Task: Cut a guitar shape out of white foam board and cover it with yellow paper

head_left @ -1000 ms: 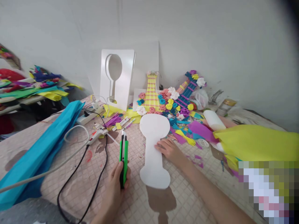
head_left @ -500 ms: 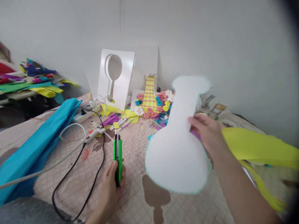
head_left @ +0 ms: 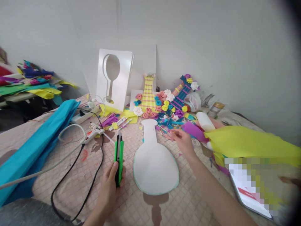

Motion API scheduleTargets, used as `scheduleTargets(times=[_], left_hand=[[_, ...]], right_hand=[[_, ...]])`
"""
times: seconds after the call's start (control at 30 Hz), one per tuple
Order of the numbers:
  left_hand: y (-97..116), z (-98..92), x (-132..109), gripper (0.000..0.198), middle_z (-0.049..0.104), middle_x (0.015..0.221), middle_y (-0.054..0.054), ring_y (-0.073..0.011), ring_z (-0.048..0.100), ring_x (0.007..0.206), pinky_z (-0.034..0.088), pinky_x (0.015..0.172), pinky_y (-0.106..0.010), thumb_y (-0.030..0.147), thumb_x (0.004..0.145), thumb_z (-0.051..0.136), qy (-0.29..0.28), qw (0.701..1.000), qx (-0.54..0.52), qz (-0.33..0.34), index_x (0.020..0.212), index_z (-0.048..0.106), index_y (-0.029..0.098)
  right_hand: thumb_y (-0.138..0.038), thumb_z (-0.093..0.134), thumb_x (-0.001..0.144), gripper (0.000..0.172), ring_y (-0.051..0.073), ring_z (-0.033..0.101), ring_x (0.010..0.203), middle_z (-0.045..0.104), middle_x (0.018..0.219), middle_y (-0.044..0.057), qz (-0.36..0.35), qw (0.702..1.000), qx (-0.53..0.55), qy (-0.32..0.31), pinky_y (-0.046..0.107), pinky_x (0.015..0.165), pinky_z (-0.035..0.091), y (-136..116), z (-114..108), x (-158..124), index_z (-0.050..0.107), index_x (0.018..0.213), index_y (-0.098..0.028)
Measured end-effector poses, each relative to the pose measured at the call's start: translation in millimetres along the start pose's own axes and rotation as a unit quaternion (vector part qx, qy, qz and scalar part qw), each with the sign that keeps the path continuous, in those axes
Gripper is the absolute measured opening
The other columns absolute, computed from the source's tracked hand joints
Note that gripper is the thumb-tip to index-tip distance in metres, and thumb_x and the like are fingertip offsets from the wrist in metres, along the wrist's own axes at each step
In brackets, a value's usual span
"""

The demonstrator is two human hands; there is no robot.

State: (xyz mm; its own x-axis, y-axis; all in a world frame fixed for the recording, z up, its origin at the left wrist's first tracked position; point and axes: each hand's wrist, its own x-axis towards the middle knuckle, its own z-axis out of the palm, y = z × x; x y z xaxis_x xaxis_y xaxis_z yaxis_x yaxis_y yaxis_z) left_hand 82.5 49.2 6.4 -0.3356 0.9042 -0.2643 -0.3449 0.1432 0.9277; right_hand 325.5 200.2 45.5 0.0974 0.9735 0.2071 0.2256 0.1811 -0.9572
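Note:
My left hand (head_left: 111,175) is wrapped round a green and black utility knife (head_left: 119,158), its tip pointing up and away. A white foam-board cutout (head_left: 155,168) with a narrow neck and round body lies flat on the table in front of me, a green line along its edge. My right hand (head_left: 182,141) is to the right of the cutout's neck, over small scraps and thin sticks. Its fingertips are pinched together; whatever is between them is too small to make out.
White boards with a cut-out hole (head_left: 100,78) lean on the wall. Flower-trimmed yellow (head_left: 148,91) and blue (head_left: 181,97) pieces stand behind. Cables with a power strip (head_left: 94,135) and blue paper (head_left: 39,147) lie left; yellow paper (head_left: 246,141) and a phone (head_left: 251,194) lie right.
The white cutout has come down from the air onto the table, and my right hand has let go of it and moved left to the scraps. My left hand keeps the knife.

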Motion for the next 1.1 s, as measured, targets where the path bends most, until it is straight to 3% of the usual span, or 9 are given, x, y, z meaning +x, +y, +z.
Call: scheduleTargets(times=[0.2, 0.27, 0.33, 0.5, 0.73, 0.83, 0.97, 1.1], left_hand=[[11.9, 2.5, 19.5, 0.041, 0.047, 0.056, 0.004, -0.0071, 0.037, 0.04, 0.029, 0.034, -0.018, 0.057, 0.082, 0.04, -0.095, 0.993, 0.049, 0.047, 0.072, 0.045, 0.018], [21.1, 2.9, 35.7, 0.036, 0.05, 0.057, 0.004, -0.0092, 0.04, 0.041, 0.034, 0.037, -0.02, 0.053, 0.084, 0.035, -0.121, 0.979, 0.143, 0.081, 0.082, 0.045, 0.018], [29.3, 3.6, 55.4, 0.037, 0.056, 0.06, 0.001, -0.0122, 0.047, 0.046, 0.037, 0.042, -0.022, 0.047, 0.085, 0.027, -0.119, 0.939, 0.301, 0.118, 0.096, 0.045, 0.017], [38.9, 7.8, 100.2, 0.037, 0.065, 0.07, -0.004, -0.0154, 0.053, 0.053, 0.039, 0.05, -0.025, 0.039, 0.082, 0.033, -0.084, 0.874, 0.452, 0.155, 0.104, 0.051, 0.015], [63.9, 15.9, 124.5, 0.024, 0.066, 0.077, -0.007, -0.0215, 0.06, 0.072, 0.039, 0.063, -0.029, 0.034, 0.08, 0.044, -0.084, 0.756, 0.615, 0.207, 0.075, 0.062, 0.019], [78.4, 20.1, 141.8, 0.026, 0.066, 0.084, -0.008, -0.0222, 0.06, 0.077, 0.04, 0.067, -0.029, 0.033, 0.083, 0.041, -0.075, 0.721, 0.649, 0.232, 0.081, 0.063, 0.019], [88.7, 22.4, 170.7, 0.023, 0.067, 0.085, -0.007, -0.0208, 0.062, 0.08, 0.041, 0.07, -0.027, 0.03, 0.082, 0.044, -0.077, 0.7, 0.664, 0.249, 0.087, 0.064, 0.018], [86.0, 24.6, 184.4, 0.027, 0.067, 0.078, -0.006, -0.0213, 0.062, 0.078, 0.043, 0.071, -0.028, 0.031, 0.083, 0.041, -0.098, 0.706, 0.646, 0.272, 0.092, 0.064, 0.019]], right_hand=[[-0.046, 0.068, 0.067, 0.037, 0.018, 0.061, 0.074, 0.069, 0.084, 0.005, -0.006, 1.0, -0.02, 0.018, 0.03, 0.07, 0.048, -6.2, -18.2, -26.1, 0.067, 0.09, -0.017], [-0.046, 0.065, 0.069, 0.037, 0.018, 0.061, 0.074, 0.068, 0.082, 0.005, 0.007, 0.999, -0.02, 0.044, 0.03, 0.068, 0.048, 0.1, -23.8, -27.2, 0.067, 0.092, -0.017], [-0.047, 0.063, 0.07, 0.038, 0.018, 0.06, 0.071, 0.067, 0.078, 0.005, 0.02, 0.997, -0.014, 0.069, 0.03, 0.066, 0.048, 10.0, -28.5, -27.1, 0.066, 0.092, -0.016], [-0.047, 0.064, 0.069, 0.039, 0.015, 0.058, 0.061, 0.063, 0.07, 0.003, 0.054, 0.995, 0.0, 0.083, 0.027, 0.055, 0.046, 34.7, -36.5, -31.3, 0.065, 0.092, -0.015], [-0.048, 0.063, 0.069, 0.039, 0.016, 0.058, 0.059, 0.061, 0.067, 0.003, 0.069, 0.994, 0.004, 0.083, 0.025, 0.048, 0.043, 34.6, -37.0, -39.1, 0.065, 0.09, -0.016], [-0.049, 0.062, 0.068, 0.039, 0.017, 0.058, 0.06, 0.061, 0.064, 0.003, 0.071, 0.994, -0.003, 0.084, 0.024, 0.044, 0.04, 33.3, -33.6, -41.2, 0.065, 0.087, -0.015], [-0.051, 0.057, 0.074, 0.04, 0.015, 0.052, 0.05, 0.055, 0.056, -0.001, 0.04, 0.996, -0.036, 0.074, 0.023, 0.041, 0.037, 40.3, -35.6, -40.6, 0.063, 0.089, -0.015], [-0.047, 0.047, 0.083, 0.037, 0.012, 0.044, 0.042, 0.05, 0.052, -0.003, -0.029, 0.99, -0.095, 0.104, 0.025, 0.042, 0.037, 46.2, -47.1, -33.8, 0.062, 0.094, -0.015]])
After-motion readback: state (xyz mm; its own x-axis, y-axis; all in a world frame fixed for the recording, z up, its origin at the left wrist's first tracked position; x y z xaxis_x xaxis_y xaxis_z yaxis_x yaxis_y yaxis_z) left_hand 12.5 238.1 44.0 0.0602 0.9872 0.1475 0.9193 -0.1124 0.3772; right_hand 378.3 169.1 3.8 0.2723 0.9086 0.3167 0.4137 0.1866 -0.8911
